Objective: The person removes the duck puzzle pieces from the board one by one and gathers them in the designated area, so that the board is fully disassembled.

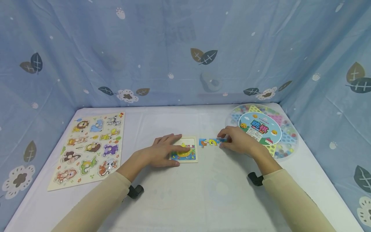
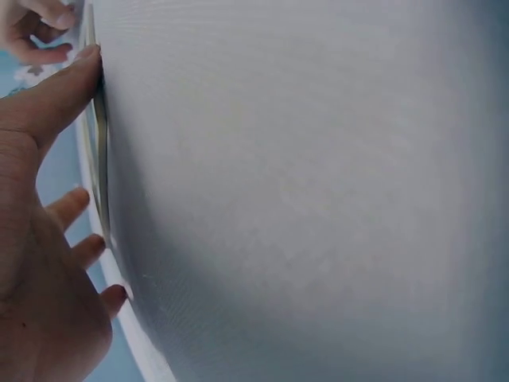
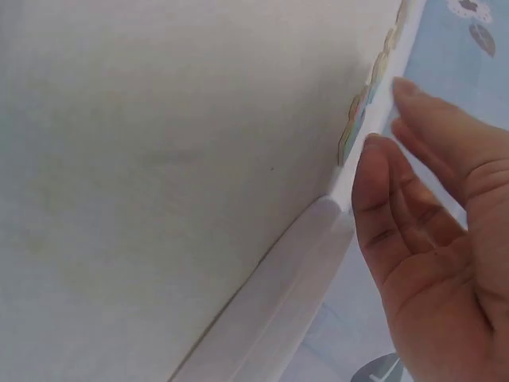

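Observation:
A small framed jigsaw board lies on the table under my left hand. One straight finger rests on its picture, with the thumb along the near edge; the left wrist view shows this hand beside the thin frame. To the board's right lie loose jigsaw pieces in a row: an orange and blue piece, a yellow one and a blue one. My right hand is at the blue piece, thumb and fingertips apart around it. No firm pinch shows in the right wrist view.
An animal peg puzzle board lies at the left. At the right is a round clear game case with coloured marbles and a printed label, close behind my right hand. White cloth covers the table; blue curtains enclose it.

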Demonstrator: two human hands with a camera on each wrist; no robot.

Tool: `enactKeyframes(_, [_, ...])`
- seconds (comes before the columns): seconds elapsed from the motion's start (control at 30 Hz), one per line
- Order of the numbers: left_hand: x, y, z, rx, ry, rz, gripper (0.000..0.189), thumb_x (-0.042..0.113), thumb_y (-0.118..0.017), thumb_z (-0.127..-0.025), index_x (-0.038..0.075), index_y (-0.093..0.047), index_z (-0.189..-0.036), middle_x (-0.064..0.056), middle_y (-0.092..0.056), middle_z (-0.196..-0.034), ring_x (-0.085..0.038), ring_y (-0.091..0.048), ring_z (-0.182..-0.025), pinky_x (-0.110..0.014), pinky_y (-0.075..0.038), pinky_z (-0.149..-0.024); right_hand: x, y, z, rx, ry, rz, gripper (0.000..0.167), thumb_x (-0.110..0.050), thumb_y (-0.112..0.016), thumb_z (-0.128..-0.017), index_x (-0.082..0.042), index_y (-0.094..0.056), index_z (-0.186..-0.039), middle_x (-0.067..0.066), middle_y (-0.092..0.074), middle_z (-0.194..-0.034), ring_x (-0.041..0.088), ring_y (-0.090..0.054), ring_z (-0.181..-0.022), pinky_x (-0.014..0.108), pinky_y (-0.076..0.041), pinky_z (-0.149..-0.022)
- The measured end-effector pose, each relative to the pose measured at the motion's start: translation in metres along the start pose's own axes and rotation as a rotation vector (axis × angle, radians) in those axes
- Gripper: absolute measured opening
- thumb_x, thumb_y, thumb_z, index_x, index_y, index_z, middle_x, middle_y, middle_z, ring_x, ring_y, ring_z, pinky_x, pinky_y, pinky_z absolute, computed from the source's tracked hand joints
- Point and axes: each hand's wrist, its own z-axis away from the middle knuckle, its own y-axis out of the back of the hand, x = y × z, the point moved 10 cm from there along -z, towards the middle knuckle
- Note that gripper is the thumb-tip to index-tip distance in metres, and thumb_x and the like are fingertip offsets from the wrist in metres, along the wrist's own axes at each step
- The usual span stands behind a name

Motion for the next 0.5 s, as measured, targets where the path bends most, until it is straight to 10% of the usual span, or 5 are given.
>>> enactKeyframes(0.5, [0.002,0.001,0.004,0.024,-0.012,0.003,0.064,0.050,-0.071,-0.094,0.050,-0.045,-0.152,-0.005,-0.015,-0.172,-0.039,-0.012,-0.157,-0.064,-0.023,-0.118,-0.013,0.003,0.008,-0.010,0.116,-0.337,0.045,-0.021,-0.078,-0.094,-0.004,-0.064,-0.134,0.013,-0.069,-0.114,0.019,-0.067,-0.098,0.037,-0.057,-0.089])
